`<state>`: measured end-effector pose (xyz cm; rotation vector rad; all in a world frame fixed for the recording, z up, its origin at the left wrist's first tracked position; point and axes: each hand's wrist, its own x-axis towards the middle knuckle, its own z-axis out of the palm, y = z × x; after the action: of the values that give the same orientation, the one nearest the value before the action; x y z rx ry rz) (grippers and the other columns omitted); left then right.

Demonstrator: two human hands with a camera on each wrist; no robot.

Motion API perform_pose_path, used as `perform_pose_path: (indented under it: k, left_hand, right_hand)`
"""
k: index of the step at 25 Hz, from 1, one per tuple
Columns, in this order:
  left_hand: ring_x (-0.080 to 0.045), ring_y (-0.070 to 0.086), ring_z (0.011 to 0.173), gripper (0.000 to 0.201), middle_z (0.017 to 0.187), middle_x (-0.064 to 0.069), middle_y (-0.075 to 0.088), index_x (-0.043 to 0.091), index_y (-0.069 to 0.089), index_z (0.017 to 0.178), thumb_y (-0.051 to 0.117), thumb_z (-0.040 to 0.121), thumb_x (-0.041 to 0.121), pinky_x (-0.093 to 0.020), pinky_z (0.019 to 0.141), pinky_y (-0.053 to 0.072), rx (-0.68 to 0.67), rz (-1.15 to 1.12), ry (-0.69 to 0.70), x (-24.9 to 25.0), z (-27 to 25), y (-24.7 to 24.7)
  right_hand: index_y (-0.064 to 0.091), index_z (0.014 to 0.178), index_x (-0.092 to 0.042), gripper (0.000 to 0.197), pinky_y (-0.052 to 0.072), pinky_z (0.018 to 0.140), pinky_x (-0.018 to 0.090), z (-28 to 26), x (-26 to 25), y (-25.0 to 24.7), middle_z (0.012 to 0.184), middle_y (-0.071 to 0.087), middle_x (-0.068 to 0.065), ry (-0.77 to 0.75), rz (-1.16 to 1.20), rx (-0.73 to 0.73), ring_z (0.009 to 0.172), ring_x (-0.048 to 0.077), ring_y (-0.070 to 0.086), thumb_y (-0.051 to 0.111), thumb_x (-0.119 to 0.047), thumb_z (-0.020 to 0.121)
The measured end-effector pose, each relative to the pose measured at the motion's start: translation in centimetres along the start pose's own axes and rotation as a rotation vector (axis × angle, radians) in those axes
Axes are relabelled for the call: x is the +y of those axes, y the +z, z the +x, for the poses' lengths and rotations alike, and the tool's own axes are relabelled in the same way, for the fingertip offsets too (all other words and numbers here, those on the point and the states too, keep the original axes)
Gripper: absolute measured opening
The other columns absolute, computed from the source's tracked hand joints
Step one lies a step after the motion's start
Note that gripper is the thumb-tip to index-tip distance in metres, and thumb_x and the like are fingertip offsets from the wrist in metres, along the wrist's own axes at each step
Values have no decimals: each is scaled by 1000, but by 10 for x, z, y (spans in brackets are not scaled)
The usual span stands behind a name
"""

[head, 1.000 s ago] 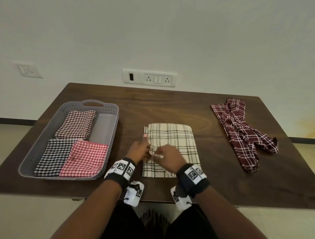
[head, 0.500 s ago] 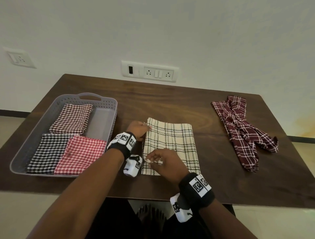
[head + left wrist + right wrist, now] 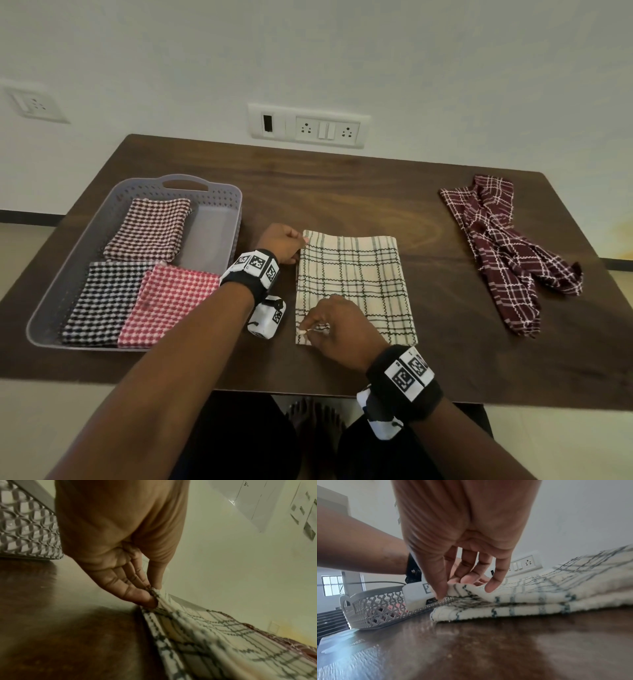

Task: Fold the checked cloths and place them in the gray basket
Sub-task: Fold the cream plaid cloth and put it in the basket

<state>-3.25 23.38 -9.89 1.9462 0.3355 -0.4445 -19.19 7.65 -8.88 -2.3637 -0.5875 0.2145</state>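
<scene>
Both hands are on the left edge of the cream checked cloth (image 3: 354, 287), which lies part-folded in the middle of the wooden table (image 3: 359, 192), just right of the gray basket (image 3: 219, 202). Left hand (image 3: 282, 244) pinches the far-left corner between thumb and fingertips; the left wrist view shows that corner lifted slightly off the table. Right hand (image 3: 337, 329) pinches the near-left corner, thumb under and fingers on the top layer; the right wrist view shows it holding only the upper layer, with the lower one flat on the table. Main risk: if the next fold is carried across with only the top layer gripped, the layers shear and the edges end up misaligned, or the lower layer drags and bunches. Second risk: uneven lift between the two corners would skew the fold line, so the result may be wider than the free slot in the basket. That slot is narrow: a brown checked cloth (image 3: 147, 229) sits far-left, with black (image 3: 102, 301) and red (image 3: 168, 305) checked cloths near, leaving a bare strip on the far-right side. The left forearm crosses over the basket's near-right corner and could nudge it. The maroon checked cloth (image 3: 496, 246) is crumpled at the far right, not yet folded.
</scene>
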Motion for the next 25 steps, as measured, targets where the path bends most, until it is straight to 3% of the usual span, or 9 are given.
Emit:
perform_pose_path:
  k: [3, 7, 9, 11, 13, 15, 20, 22, 25]
  left_hand:
    - [-23, 65, 88, 13, 97, -12, 65, 11, 61, 80, 69, 90, 14, -28, 57, 57, -8, -78, -35, 2, 1, 5]
    - [-24, 67, 89, 18, 95, -11, 67, 13, 60, 74, 73, 86, 11, -38, 68, 61, 81, 21, -8, 5, -4, 7]
    - [-25, 65, 102, 15, 111, -9, 64, 16, 65, 94, 73, 82, 11, -37, 86, 56, 146, 298, 120, 8, -14, 7]
    - [-23, 54, 114, 43, 128, -6, 50, 18, 56, 120, 69, 81, 8, -36, 98, 48, 176, 498, 335, 9, -31, 17]
    - [-18, 55, 109, 33, 120, -1, 53, 21, 56, 114, 65, 85, 9, -32, 92, 48, 65, 557, 466, 6, -50, 31]
    - [-19, 60, 104, 21, 108, 0, 61, 21, 59, 104, 66, 86, 16, -31, 87, 50, -165, 677, 396, -2, -60, 45]
    - [-21, 47, 113, 61, 121, -2, 47, 26, 49, 117, 84, 69, 41, -39, 95, 46, -361, 864, 312, -20, -71, 47]
    - [-22, 37, 119, 72, 126, -2, 39, 27, 45, 124, 85, 66, 41, -43, 99, 44, -388, 924, 327, -17, -79, 50]
    - [-19, 37, 119, 59, 124, 0, 40, 28, 49, 123, 80, 74, 36, -42, 98, 44, -357, 819, 454, -14, -90, 69]
  right_hand:
    - [73, 93, -23, 15, 47, 78, 32, 0, 5, -1, 89, 69, -5, -39, -102, -29, 93, 16, 51, 65, -18, 81]
    - [71, 96, -26, 15, 49, 82, 37, -2, 13, 3, 93, 69, -8, -18, -131, -197, 95, 13, 52, 70, -29, 81]
    - [70, 104, -27, 25, 46, 91, 32, -3, 19, -6, 103, 69, -10, 50, 36, -101, 102, 9, 54, 74, -39, 83]
    - [66, 121, -21, 38, 43, 103, 36, 1, 35, -21, 123, 66, -3, 125, 40, 146, 118, 13, 54, 71, -40, 88]
    - [47, 144, -14, 62, 33, 116, 46, 12, 53, -40, 151, 45, 9, 202, -111, 157, 142, 24, 36, 66, -40, 92]
    - [18, 158, -16, 86, 18, 123, 49, 24, 72, -52, 166, 7, 10, 307, -265, -77, 154, 27, 4, 61, -51, 92]
    - [-17, 154, -40, 114, -9, 120, 55, 13, 111, -78, 161, -31, 0, 455, -400, -382, 149, 25, -27, 49, -87, 73]
    - [-11, 156, -37, 121, -1, 120, 55, -1, 115, -89, 164, -22, 4, 553, -321, -309, 151, 32, -18, 59, -83, 68]
    - [37, 141, -21, 100, 40, 105, 47, -25, 113, -92, 144, 42, 12, 672, -212, 13, 134, 34, 39, 77, -69, 63]
